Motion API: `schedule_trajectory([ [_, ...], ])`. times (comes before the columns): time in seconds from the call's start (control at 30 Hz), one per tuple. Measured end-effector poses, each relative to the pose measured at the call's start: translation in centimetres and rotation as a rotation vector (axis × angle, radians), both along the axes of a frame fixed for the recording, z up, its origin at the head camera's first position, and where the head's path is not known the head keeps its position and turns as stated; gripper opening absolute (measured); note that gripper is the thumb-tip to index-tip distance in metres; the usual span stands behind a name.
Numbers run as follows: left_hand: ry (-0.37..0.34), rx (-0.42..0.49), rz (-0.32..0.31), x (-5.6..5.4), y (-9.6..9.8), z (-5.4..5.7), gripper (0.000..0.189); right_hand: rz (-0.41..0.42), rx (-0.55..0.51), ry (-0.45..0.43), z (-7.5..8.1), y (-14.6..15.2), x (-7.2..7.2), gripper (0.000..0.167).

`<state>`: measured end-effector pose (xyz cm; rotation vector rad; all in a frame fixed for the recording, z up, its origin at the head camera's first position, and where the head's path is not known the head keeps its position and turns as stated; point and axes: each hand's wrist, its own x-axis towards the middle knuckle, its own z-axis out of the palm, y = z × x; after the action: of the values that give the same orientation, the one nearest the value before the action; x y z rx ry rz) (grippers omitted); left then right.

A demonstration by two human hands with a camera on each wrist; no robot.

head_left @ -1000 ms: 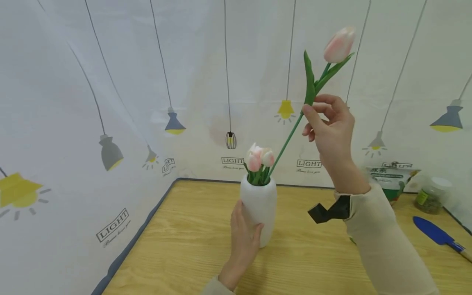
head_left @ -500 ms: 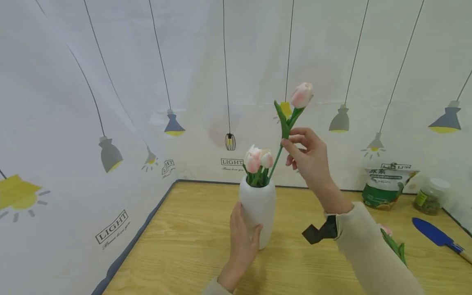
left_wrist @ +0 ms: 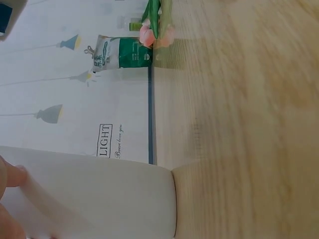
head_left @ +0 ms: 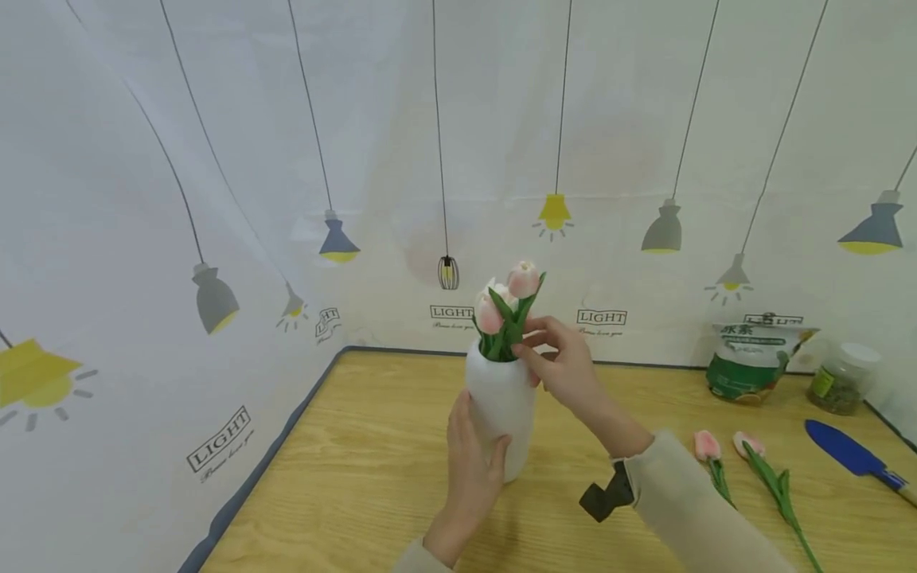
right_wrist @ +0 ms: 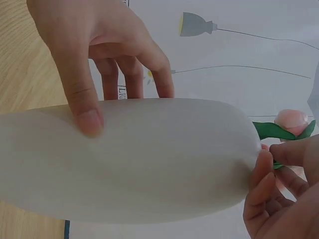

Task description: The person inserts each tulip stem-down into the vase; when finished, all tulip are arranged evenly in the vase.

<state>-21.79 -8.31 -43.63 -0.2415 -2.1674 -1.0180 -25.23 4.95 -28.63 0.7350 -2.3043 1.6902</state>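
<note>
A white vase (head_left: 501,406) stands upright on the wooden table, several pink-and-white tulips (head_left: 490,312) in its mouth. My left hand (head_left: 474,465) holds the vase's lower left side; the right wrist view shows that thumb (right_wrist: 89,119) on the near wall and the fingers around the other side. At the rim, my right hand (head_left: 562,362) pinches a tulip (head_left: 524,280) low on its leaves, its bloom a little above the others. The stem inside the vase is hidden. In the left wrist view the vase (left_wrist: 99,199) fills the lower left.
Two tulips (head_left: 708,447) lie on the table (head_left: 344,477) beside the right forearm. Farther right are a blue trowel (head_left: 845,447), a green-and-white pouch (head_left: 748,366) and a lidded jar (head_left: 844,380). A lamp-printed sheet (head_left: 387,159) encloses the back and left.
My right hand has come down and left with its tulip, from high above the vase to the rim, and the stem has sunk inside. The left hand keeps its hold on the vase.
</note>
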Motion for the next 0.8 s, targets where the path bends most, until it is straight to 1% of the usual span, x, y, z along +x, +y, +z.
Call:
schedule_trajectory([
  [0.13, -0.021, 0.005, 0.002, 0.1, 0.1, 0.1, 0.081, 0.020, -0.027, -0.004, -0.8, 0.0, -0.1, 0.021],
  [0.23, -0.018, 0.002, 0.008, 0.2, 0.1, 0.2, 0.081, 0.031, -0.039, 0.002, -1.5, 0.2, -0.8, 0.023],
  [0.37, -0.006, 0.002, 0.016, 0.2, 0.2, 0.1, 0.081, 0.003, -0.024, -0.010, -2.3, 0.3, -1.7, 0.027],
  [0.57, -0.001, -0.005, 0.023, 0.1, 0.2, 0.1, 0.081, -0.072, 0.000, -0.057, -2.3, 0.0, -2.1, 0.028],
  [0.67, -0.003, -0.005, 0.024, 0.1, 0.2, 0.1, 0.081, -0.083, -0.011, -0.064, -2.3, 0.1, -2.0, 0.029],
  [0.8, 0.012, -0.005, 0.024, 0.0, 0.2, 0.1, 0.081, -0.100, -0.045, -0.056, -2.3, 0.2, -2.0, 0.027],
])
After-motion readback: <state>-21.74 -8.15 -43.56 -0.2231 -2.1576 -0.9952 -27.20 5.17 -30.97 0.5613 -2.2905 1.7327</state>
